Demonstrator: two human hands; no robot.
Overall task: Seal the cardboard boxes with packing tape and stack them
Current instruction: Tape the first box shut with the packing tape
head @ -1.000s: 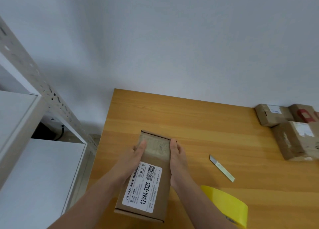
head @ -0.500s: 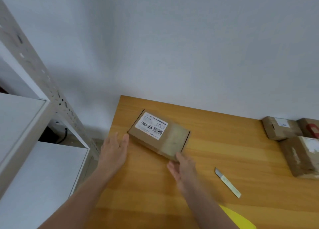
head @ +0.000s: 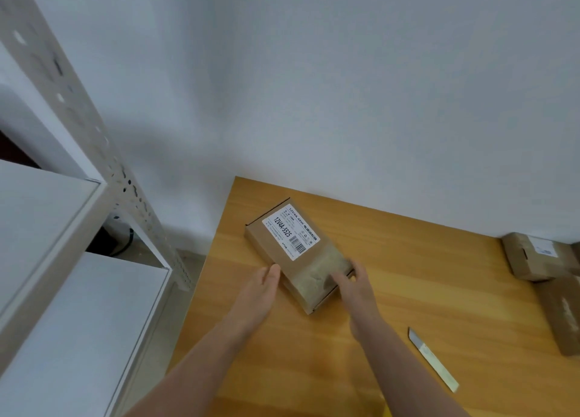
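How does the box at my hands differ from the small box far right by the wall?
The labelled box is touched by the left hand and right hand; the far-right box lies untouched. The labelled box's label covers much of its top; the far-right box's is small. Both are brown cardboard, flat on the table.

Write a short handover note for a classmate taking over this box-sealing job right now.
Left hand: open, fingertips touching the labelled box on its left side.
Right hand: on the box's near, taped end; blurred, grip unclear.
Box lies flat on the table, far left, apart from other boxes at the right edge.
Done: tape on it. Left: stack it with them.
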